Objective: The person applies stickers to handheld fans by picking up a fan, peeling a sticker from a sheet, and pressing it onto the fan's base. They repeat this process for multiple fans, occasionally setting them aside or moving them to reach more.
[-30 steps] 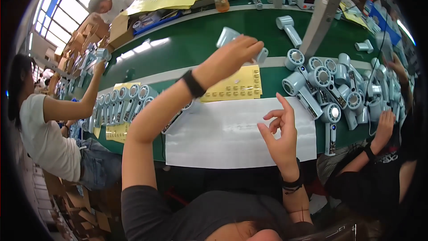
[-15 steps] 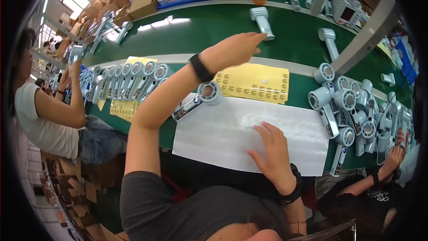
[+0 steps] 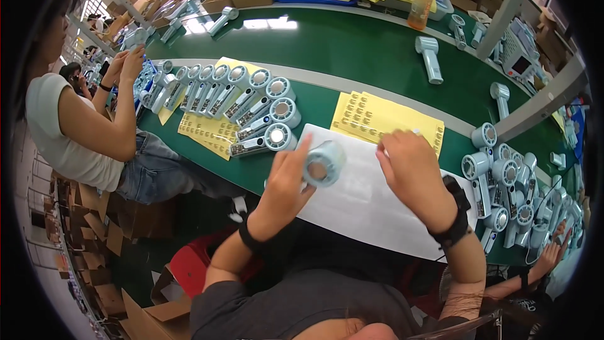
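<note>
My left hand [image 3: 283, 192] is closed around a pale blue handheld fan [image 3: 323, 165], its round head tilted up and slightly blurred over the white sheet [image 3: 352, 204]. Most of the fan's handle is hidden by my fingers. My right hand [image 3: 412, 173] hovers over the sheet's right part, fingers curled and thumb against them; whatever they hold, if anything, is hidden. Just beyond it lies a yellow card [image 3: 402, 124] with rows of small pieces stuck on. To the left, a row of similar fans [image 3: 277, 136] lies with handles open, showing circuit parts.
Fans are heaped [image 3: 503, 173] on the right, where another person's hands [image 3: 546, 259] work. A person [image 3: 82, 119] sits at the left. Beyond the metal rail, the green belt [image 3: 352, 44] carries fans [image 3: 430, 60], with an orange bottle [image 3: 421, 1] at its far edge.
My left hand has come back from over the belt and now holds a fan above the sheet. My right hand has risen off the sheet and curled its fingers. The view has swung left.
</note>
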Tool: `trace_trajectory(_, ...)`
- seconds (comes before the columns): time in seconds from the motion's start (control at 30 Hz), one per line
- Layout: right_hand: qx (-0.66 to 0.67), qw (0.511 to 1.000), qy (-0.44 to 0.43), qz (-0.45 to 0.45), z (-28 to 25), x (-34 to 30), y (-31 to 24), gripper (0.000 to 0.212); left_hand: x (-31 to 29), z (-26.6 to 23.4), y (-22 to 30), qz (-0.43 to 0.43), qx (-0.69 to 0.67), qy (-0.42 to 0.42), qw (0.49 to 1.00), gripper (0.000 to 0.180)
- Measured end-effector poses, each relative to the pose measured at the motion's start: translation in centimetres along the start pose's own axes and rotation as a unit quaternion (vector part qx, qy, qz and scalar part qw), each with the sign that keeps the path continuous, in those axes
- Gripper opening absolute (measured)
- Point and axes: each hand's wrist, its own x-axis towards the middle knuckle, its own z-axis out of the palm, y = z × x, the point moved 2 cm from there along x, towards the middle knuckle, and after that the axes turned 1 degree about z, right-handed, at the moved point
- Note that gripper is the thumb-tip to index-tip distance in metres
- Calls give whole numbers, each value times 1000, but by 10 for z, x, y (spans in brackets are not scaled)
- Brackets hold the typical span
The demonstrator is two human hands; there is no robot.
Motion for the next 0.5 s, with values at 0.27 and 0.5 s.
trace_trajectory(0.27, 110, 982, 67, -139, 128, 95, 19, 23, -79, -35, -21, -267, -261, 279, 885, 84)
trace_trajectory(0.5, 143, 976, 50, -156, 137, 107, 4, 24, -95, -26, -48, -304, -258, 247, 883, 83)
